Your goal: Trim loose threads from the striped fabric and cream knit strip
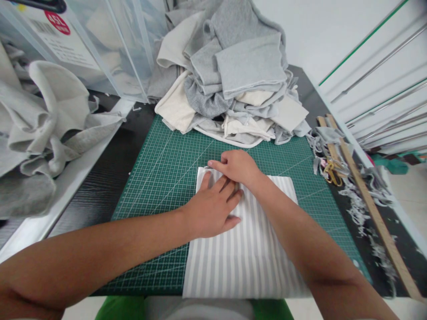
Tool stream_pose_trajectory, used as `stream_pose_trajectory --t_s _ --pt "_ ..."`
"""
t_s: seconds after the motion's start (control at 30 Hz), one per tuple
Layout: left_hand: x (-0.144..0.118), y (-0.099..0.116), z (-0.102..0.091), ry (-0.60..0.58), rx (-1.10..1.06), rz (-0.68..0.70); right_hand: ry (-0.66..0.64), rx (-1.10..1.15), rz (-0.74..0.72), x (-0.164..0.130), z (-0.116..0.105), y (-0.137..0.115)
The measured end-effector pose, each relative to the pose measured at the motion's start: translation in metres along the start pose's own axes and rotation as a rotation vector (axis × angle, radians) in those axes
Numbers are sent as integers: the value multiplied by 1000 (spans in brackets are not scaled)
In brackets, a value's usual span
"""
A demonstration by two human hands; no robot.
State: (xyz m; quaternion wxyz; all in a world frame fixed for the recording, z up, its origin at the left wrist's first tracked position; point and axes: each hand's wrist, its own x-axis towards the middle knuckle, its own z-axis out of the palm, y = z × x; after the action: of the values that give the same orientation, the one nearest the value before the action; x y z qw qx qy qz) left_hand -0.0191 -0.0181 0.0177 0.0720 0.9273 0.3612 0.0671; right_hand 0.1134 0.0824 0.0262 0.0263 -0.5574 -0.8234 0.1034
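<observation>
A grey-and-white striped cloth (247,249) lies flat on the green cutting mat (160,178), reaching to the near table edge. My left hand (213,209) presses palm-down on the cloth's upper left part, fingers spread. My right hand (238,166) is at the cloth's far left corner, fingers pinched on a small thin metal item, perhaps a pin or clip, whose tip shows at the corner (207,167).
A heap of grey and cream fabric pieces (233,75) sits at the mat's far edge. Clear plastic bins (100,44) stand at back left, crumpled grey cloth (43,129) at left. Wooden rulers (367,200), scissors (332,172) and fabric scraps lie along the right.
</observation>
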Motion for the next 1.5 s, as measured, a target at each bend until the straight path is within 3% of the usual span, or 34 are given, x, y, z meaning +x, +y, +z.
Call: stream_pose_trajectory --t_s 0.2,0.47,1.5 --pt "0 1 1 -3 1 -9 33 36 14 0 5 2" --pt "-4 4 4 12 18 -131 25 38 6 -1 6 4" --pt "-3 3 4 15 27 -101 44 35 30 -3 7 3"
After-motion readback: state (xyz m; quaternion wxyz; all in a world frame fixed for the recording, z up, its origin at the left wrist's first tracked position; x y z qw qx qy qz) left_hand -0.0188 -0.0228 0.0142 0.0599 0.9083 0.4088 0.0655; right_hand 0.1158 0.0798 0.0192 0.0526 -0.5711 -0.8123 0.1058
